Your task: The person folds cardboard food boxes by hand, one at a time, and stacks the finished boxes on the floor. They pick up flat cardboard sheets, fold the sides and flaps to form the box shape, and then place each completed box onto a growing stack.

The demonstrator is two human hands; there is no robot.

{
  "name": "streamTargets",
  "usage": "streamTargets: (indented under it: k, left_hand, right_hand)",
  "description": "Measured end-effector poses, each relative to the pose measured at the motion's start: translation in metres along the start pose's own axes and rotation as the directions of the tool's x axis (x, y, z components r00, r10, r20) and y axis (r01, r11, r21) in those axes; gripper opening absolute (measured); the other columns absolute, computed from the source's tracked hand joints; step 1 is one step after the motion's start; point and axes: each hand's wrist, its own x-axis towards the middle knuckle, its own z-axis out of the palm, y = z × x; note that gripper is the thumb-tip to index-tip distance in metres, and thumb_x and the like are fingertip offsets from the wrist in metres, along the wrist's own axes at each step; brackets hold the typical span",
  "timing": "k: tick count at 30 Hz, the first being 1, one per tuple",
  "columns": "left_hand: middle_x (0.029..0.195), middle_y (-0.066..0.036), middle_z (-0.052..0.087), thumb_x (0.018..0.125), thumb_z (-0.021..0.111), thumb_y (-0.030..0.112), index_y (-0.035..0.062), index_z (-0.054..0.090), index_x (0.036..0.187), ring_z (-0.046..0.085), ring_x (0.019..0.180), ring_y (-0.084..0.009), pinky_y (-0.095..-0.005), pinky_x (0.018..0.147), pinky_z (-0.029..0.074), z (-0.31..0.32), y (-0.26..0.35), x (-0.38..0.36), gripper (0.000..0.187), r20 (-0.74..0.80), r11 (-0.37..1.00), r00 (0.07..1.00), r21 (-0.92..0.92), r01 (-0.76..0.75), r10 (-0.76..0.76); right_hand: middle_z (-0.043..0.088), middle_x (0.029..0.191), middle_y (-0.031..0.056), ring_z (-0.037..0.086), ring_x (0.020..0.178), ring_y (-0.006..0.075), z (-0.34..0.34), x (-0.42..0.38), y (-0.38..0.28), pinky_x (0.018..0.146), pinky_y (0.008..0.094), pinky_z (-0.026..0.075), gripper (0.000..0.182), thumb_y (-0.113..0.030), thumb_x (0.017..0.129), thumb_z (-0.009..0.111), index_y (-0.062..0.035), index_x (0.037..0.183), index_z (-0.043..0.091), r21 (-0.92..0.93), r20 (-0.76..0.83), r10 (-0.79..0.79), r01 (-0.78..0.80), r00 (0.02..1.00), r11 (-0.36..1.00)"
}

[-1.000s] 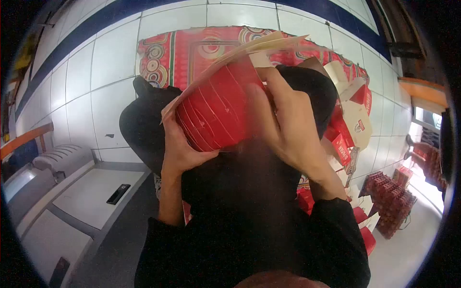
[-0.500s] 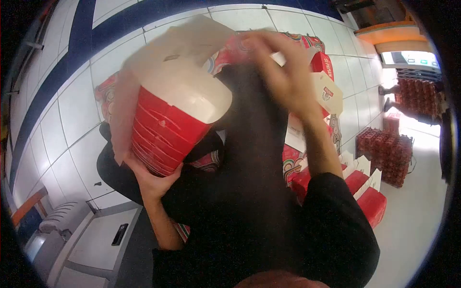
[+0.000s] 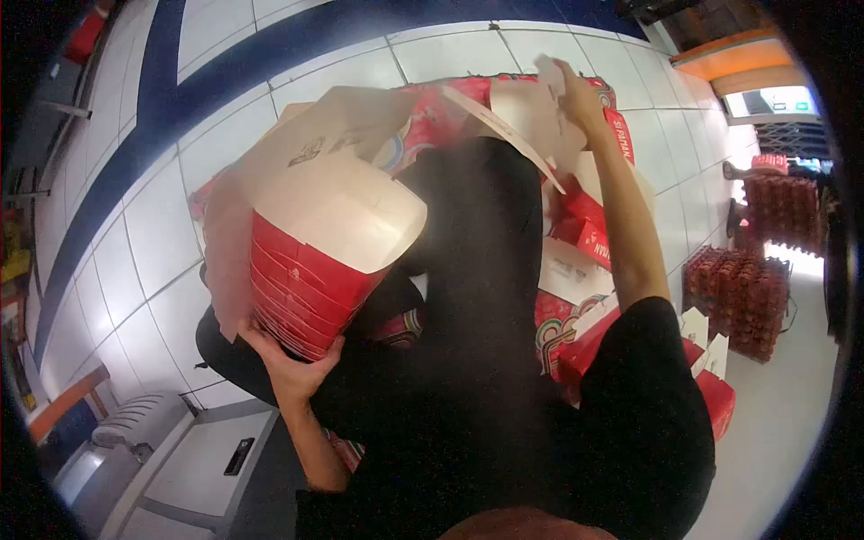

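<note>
My left hand is wrapped round the lower end of a nested stack of red and white paper food boxes, tilted over my left leg. The white inner flaps of the stack spread open at the top. My right hand reaches out to the far right, its fingers closed on the pale flap of a blurred paper food box. Beside that hand are more red and white boxes on a patterned mat, partly hidden by my forearm.
The red patterned mat lies on white floor tiles. Filled-out red boxes stand by my right elbow. Stacks of brown egg trays are at right. A grey and white cabinet stands at lower left.
My right hand has moved up and away to the right, and a box flap is now in it. Boxes near it have shifted. The left hand still holds the stack, a little lower.
</note>
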Motion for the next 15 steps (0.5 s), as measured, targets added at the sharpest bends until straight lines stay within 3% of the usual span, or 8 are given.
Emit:
streamTargets:
  k: [4,6,7,9,10,11,13,15]
  left_hand:
    - [0.153,-0.024,0.036,0.056,0.099,0.030,0.0018,0.013,0.158,0.040,0.144,-0.0370,-0.0488,0.121,0.033,0.000,0.001,0.004,0.136,-0.015,1.000,1.000,0.017,0.021,-0.020]
    - [0.153,-0.024,0.036,0.056,0.099,0.030,0.0014,0.012,0.158,0.041,0.144,-0.0373,-0.0486,0.121,0.033,0.000,0.000,0.008,0.138,-0.003,1.000,1.000,0.009,0.019,-0.019]
    - [0.154,-0.025,0.036,0.056,0.099,0.030,0.0010,0.010,0.159,0.041,0.144,-0.0377,-0.0484,0.121,0.033,-0.001,-0.001,0.009,0.139,0.007,1.000,1.000,-0.002,0.024,-0.024]
    - [0.155,-0.025,0.035,0.057,0.100,0.029,0.0005,0.008,0.159,0.041,0.145,-0.0380,-0.0483,0.122,0.033,0.000,0.000,0.011,0.140,0.012,0.998,0.999,-0.027,0.052,-0.052]
    - [0.155,-0.026,0.035,0.057,0.100,0.028,-0.0001,0.007,0.160,0.040,0.145,-0.0383,-0.0481,0.122,0.032,0.000,0.002,0.008,0.141,0.021,0.995,0.996,-0.057,0.084,-0.083]
    - [0.155,-0.026,0.035,0.057,0.100,0.028,-0.0001,0.007,0.160,0.040,0.145,-0.0383,-0.0481,0.122,0.032,-0.001,0.000,0.005,0.141,0.013,0.994,0.995,-0.041,0.097,-0.096]
    - [0.156,-0.026,0.035,0.059,0.100,0.027,-0.0007,0.005,0.160,0.040,0.146,-0.0385,-0.0486,0.123,0.032,-0.003,-0.004,0.004,0.141,0.003,0.997,0.998,0.041,0.060,-0.060]
    - [0.156,-0.026,0.035,0.060,0.100,0.026,-0.0007,0.006,0.160,0.040,0.146,-0.0372,-0.0491,0.122,0.033,-0.004,0.001,0.009,0.139,-0.018,0.995,0.995,0.026,0.096,-0.095]
  right_hand:
    - [0.067,0.134,0.0184,0.066,0.119,0.0375,-0.007,0.009,-0.037,0.094,0.0518,0.054,0.055,-0.022,0.096,0.069,-0.0192,0.149,0.054,-0.392,-0.291,-0.470,0.345,0.833,0.853]
    - [0.076,0.103,0.0168,0.072,0.091,0.0422,-0.004,0.022,-0.060,0.083,0.0531,0.057,0.043,-0.024,0.097,0.067,-0.0126,0.137,0.061,-0.493,-0.601,-0.700,0.511,0.385,0.704]
    - [0.076,0.103,0.0168,0.072,0.091,0.0422,-0.001,0.022,-0.070,0.083,0.0531,0.057,0.043,-0.024,0.097,0.067,-0.0126,0.137,0.061,-0.488,-0.606,-0.697,0.513,0.385,0.707]
    - [0.076,0.082,0.0155,0.073,0.077,0.0447,0.006,0.004,-0.096,0.079,0.0548,0.058,0.035,-0.032,0.097,0.067,-0.0080,0.122,0.065,-0.325,-0.341,-0.510,0.410,0.790,0.852]
    - [0.078,0.092,0.0198,0.075,0.089,0.0436,0.008,-0.005,-0.116,0.085,0.0538,0.058,0.039,-0.039,0.097,0.067,-0.0053,0.115,0.064,-0.218,-0.178,-0.231,0.191,0.957,0.957]
    - [0.078,0.092,0.0198,0.075,0.089,0.0436,0.030,0.010,-0.103,0.085,0.0538,0.058,0.039,-0.039,0.097,0.067,-0.0053,0.115,0.064,-0.205,-0.166,-0.241,0.205,0.956,0.957]
    - [0.076,0.099,0.0275,0.075,0.098,0.0417,0.079,0.055,-0.079,0.088,0.0541,0.057,0.043,-0.042,0.097,0.067,-0.0045,0.117,0.062,-0.021,0.299,-0.072,0.082,0.952,0.996]
    - [0.076,0.098,0.0225,0.074,0.095,0.0395,0.060,0.030,-0.093,0.085,0.0531,0.057,0.044,-0.044,0.096,0.067,-0.0044,0.115,0.068,-0.252,0.170,-0.391,0.423,0.905,0.870]
